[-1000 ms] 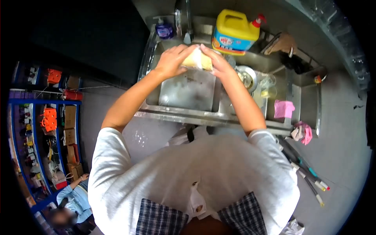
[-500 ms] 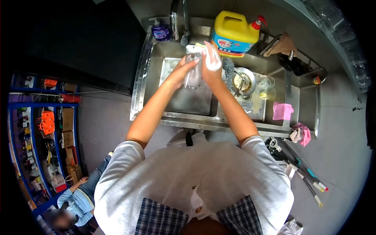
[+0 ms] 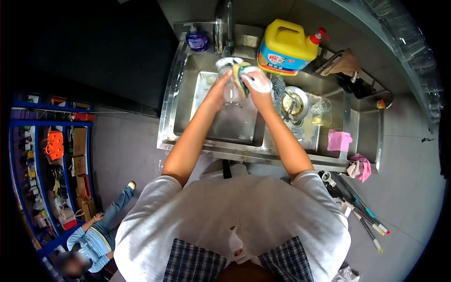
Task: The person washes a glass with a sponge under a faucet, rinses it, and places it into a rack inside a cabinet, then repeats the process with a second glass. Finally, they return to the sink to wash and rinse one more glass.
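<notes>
My left hand is closed around a clear glass, tilted over the left sink basin. White foam rings the end of the glass farthest from me. Right beside the glass, my right hand grips a yellow and green sponge, and thick suds cover its fingers and back. The sponge's near face is turned toward the upper part of the glass.
Behind the basins stand a purple soap bottle, a faucet and a large yellow detergent jug. The right basin holds a metal bowl, glasses and a pink cloth. A person sits at lower left near shelves.
My right hand has drawn back from the glass's far end, lower and slightly right, bringing the sponge into plainer view. My left hand still holds the glass. The whole view has shifted slightly.
</notes>
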The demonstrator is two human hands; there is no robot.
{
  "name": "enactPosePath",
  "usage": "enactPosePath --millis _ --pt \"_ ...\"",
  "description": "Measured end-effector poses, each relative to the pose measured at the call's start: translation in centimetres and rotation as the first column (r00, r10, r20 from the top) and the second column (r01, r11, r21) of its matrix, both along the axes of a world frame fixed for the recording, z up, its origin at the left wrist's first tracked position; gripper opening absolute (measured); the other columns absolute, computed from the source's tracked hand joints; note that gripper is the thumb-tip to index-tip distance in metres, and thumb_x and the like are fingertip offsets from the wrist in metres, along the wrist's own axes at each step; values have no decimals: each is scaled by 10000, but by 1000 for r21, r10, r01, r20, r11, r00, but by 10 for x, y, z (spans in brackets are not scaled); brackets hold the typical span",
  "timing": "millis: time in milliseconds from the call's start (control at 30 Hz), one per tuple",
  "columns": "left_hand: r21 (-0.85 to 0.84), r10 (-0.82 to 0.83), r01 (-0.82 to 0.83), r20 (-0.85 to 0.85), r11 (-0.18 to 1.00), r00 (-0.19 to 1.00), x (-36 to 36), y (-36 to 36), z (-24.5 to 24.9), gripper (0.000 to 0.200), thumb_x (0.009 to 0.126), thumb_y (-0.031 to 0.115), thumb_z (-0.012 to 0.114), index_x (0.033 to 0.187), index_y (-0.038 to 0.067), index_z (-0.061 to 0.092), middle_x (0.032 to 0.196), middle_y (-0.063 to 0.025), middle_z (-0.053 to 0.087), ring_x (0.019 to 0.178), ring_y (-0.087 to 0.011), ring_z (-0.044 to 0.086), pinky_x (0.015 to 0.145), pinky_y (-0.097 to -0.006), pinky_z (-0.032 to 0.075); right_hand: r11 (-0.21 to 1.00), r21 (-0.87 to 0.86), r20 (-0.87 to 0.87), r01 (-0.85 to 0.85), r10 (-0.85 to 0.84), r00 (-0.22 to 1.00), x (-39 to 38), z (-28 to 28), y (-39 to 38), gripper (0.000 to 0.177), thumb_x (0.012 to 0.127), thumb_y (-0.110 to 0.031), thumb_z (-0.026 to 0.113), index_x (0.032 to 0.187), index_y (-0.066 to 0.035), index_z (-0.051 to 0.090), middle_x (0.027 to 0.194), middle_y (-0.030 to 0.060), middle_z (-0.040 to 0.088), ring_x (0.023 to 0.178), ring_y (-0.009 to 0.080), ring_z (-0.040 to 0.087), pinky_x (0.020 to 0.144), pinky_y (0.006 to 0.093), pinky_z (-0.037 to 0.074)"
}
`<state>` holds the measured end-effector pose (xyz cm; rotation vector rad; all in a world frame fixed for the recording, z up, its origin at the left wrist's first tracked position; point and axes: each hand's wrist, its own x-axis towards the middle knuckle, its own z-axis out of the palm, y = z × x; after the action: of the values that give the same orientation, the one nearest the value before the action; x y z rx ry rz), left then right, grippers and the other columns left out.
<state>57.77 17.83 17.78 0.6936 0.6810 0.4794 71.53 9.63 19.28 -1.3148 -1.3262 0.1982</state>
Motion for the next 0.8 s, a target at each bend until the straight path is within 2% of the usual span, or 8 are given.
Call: enactPosePath --millis 67,133,267,467,600,733,767,800 --pt "-98 -66 63 -22 993 998 3 -10 8 600 850 526 591 1316 171 461 1208 -73 563 1055 -238 581 851 -428 502 956 125 168 265 -284 944 -9 19 18 349 773 -79 705 1082 -44 546 1109 199 511 999 337 538 850 374 450" --pt "-130 -36 42 42 991 998 15 -9 20 591 858 527 577 1318 174 460 1213 -71 567 1053 -233 583 854 -425 499 970 11 -41 242 -241 970 -7 23 32 362 852 -153 628 1176 -45 507 1183 225 464 1073 369 498 923 394 408" --pt "-126 -27 23 -26 992 999 18 11 -4 569 869 526 561 1317 191 463 1225 -68 569 1064 -236 583 888 -411 479 993 -106 245 56 -29 969 -27 -3 2 397 948 -147 460 1325 -22 435 1259 242 468 1159 409 467 983 410 380" --pt "-99 -11 18 65 995 998 26 -9 -18 581 903 506 521 1367 175 413 1283 -63 529 1133 -226 540 916 -405 468 963 -135 31 234 -232 972 2 -19 23 382 968 -117 397 1320 29 432 1322 241 460 1214 385 454 1032 404 346" --pt "-159 -44 66 140 985 989 21 3 -13 597 887 538 526 1348 171 430 1269 -47 538 1116 -221 551 900 -405 477 967 -31 258 254 -238 936 -25 -12 18 416 952 -177 428 1333 -10 437 1314 229 481 1236 370 446 1032 383 347" --pt "-80 -52 52 6 995 999 22 -3 -6 567 900 508 520 1348 171 440 1301 -58 511 1153 -230 523 899 -444 472 962 -178 -149 209 -236 960 -3 -18 25 452 954 -236 442 1347 -14 428 1325 220 480 1229 357 460 1052 378 316" --pt "-39 -62 62 12 997 998 29 4 -22 559 911 510 498 1364 190 426 1335 -65 484 1186 -246 500 916 -478 460 972 -223 -514 76 -183 838 1 -13 27 466 948 -257 459 1348 -20 429 1346 210 470 1249 357 443 1067 386 298" --pt "6 -75 75 20 997 997 33 8 -21 551 922 511 476 1379 210 412 1368 -72 458 1218 -263 476 934 -511 448 962 -238 -341 137 -215 915 -1 -14 27 470 949 -260 461 1365 -45 420 1355 191 471 1282 347 412 1079 372 279"
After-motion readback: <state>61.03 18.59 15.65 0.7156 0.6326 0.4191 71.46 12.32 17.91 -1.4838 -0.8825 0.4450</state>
